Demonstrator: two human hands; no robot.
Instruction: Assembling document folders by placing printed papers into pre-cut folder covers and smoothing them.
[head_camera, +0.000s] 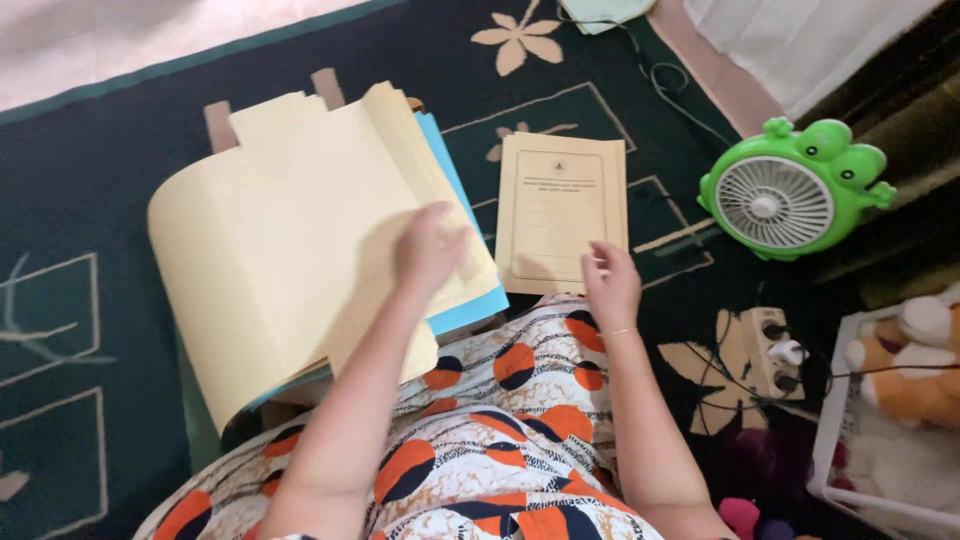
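1. Patterned fabric (480, 440), orange, navy and white, over the lap at 6 o'clock; soft, draped.
2. Left hand (428, 250): fingers spread flat, pressing a curled sheet of the cream paper stack (290, 240); nothing pinched.
3. Blue sheet (470, 310) edging out beneath the stack.
4. Right hand (610, 285): loosely open, fingertips touching the bottom edge of the cream folder (562, 212); folder at its 12 o'clock, long axis 12 to 6, flat card, nearer this hand.
5. Dark patterned carpet (100, 330) beneath.
6. Green frog-shaped fan (790, 190), 2 o'clock, glossy plastic.

Cream folders (300, 230), green fan (790, 190) (frog-shaped), dark-green patterned rug (90, 150).
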